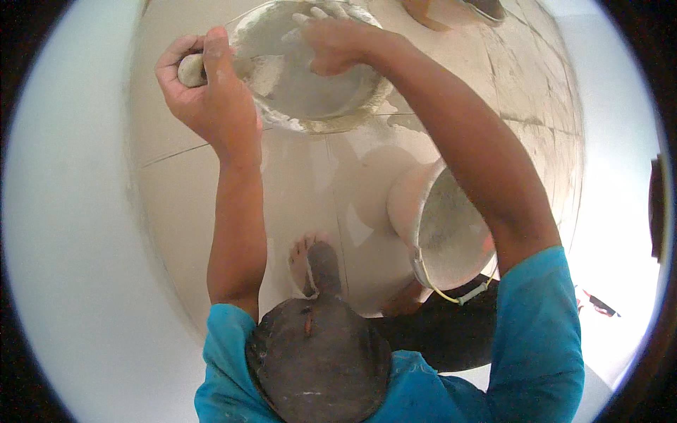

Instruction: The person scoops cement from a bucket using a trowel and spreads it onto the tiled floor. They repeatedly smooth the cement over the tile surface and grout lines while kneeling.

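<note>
My left hand (215,92) is closed around the rounded, pale handle of a trowel (266,76), whose smeared blade reaches into a wide round basin (303,125). Grey, wet-looking mix lies inside the basin, and its rim is caked with the same stuff. Over the far side of the basin, my right hand (331,39) is stretched out with its fingers apart. Grey paste coats those fingertips. Nothing shows in the right hand, though part of it blends into the mix.
A pinkish bucket (405,201) lies tipped by my right forearm, its inside grey and its yellow wire handle (446,297) hanging down. My bare foot (300,261) is on the tiled floor (296,190). Another brownish container (427,14) stands at the far right. White walls rise on both sides.
</note>
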The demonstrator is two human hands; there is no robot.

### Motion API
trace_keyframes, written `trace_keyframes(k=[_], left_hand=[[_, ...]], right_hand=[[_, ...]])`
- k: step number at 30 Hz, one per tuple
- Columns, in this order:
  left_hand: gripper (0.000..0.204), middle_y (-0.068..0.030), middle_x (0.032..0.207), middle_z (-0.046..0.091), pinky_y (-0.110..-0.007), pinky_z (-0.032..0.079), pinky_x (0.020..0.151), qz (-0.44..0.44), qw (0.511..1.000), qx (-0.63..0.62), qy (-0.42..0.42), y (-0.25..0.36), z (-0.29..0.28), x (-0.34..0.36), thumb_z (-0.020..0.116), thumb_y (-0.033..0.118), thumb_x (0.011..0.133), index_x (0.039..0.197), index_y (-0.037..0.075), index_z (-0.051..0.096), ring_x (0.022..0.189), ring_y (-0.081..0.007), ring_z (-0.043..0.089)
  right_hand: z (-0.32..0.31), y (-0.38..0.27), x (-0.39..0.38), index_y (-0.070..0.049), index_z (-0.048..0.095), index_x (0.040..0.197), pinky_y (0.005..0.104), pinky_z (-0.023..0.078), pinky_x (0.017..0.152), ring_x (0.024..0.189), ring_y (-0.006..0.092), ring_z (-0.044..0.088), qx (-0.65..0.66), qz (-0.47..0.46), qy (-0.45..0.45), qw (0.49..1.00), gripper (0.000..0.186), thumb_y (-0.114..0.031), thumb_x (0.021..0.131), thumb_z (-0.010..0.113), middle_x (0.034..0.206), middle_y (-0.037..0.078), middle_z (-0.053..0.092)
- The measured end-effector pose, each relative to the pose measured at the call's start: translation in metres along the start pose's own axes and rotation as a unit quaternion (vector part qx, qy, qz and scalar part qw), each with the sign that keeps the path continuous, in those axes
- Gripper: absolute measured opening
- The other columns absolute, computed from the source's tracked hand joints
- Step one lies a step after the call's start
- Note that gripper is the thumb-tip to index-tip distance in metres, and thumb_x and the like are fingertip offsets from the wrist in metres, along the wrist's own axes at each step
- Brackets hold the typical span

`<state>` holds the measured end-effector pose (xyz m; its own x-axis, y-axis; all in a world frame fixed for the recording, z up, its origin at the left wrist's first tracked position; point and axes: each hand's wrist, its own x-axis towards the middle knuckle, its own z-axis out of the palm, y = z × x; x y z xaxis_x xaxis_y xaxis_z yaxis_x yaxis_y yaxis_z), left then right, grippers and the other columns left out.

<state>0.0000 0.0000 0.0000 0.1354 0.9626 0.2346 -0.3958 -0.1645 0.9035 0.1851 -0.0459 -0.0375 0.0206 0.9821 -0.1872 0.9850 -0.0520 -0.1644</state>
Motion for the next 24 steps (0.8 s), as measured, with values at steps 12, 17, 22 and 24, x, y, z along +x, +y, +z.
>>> trace_keyframes(k=[12, 17, 22, 24], left_hand=[[0.017, -0.006, 0.088, 0.06, -0.031, 0.049, 0.069, 0.337, 0.895, 0.081, -0.282, 0.023, 0.031, -0.06, 0.073, 0.007, 0.076, 0.089, 0.007, 0.062, 0.08, -0.0188, 0.058], [0.027, -0.0045, 0.082, 0.059, -0.035, 0.047, 0.068, 0.174, 0.714, 0.096, -0.671, 0.054, 0.029, -0.142, 0.072, 0.016, 0.065, 0.091, 0.012, 0.065, 0.078, -0.0238, 0.057], [0.011, -0.0043, 0.082, 0.056, -0.037, 0.048, 0.072, 0.219, 0.54, 0.135, -0.802, 0.024, 0.022, -0.164, 0.066, 0.014, 0.071, 0.08, 0.013, 0.06, 0.082, -0.0229, 0.056], [0.017, -0.0038, 0.081, 0.057, -0.037, 0.048, 0.073, 0.21, 0.512, 0.141, -0.821, 0.004, 0.022, -0.17, 0.07, 0.018, 0.069, 0.084, 0.013, 0.064, 0.086, -0.0244, 0.056]], right_hand=[[0.056, -0.017, -0.393, -0.007, 0.057, 0.122, 0.042, 0.045, 0.094, 0.108, 0.0351, 0.058, 0.272, 0.433, -0.146, 0.847, 0.038, -0.025, 0.088, 0.057, 0.117, 0.02, 0.059], [0.214, -0.018, -0.366, -0.003, 0.052, 0.125, 0.0521, 0.042, 0.096, 0.112, 0.041, 0.054, 0.132, 0.51, -0.123, 0.841, 0.043, -0.026, 0.089, 0.049, 0.13, 0.025, 0.048], [0.154, -0.065, -0.3, 0.002, 0.057, 0.118, 0.053, 0.044, 0.092, 0.101, 0.0435, 0.06, 0.243, 0.551, -0.025, 0.798, 0.048, -0.034, 0.087, 0.049, 0.119, 0.027, 0.056], [0.169, -0.059, -0.302, 0.004, 0.059, 0.114, 0.0522, 0.044, 0.092, 0.099, 0.0434, 0.06, 0.254, 0.538, -0.062, 0.801, 0.048, -0.035, 0.087, 0.049, 0.113, 0.027, 0.059]])
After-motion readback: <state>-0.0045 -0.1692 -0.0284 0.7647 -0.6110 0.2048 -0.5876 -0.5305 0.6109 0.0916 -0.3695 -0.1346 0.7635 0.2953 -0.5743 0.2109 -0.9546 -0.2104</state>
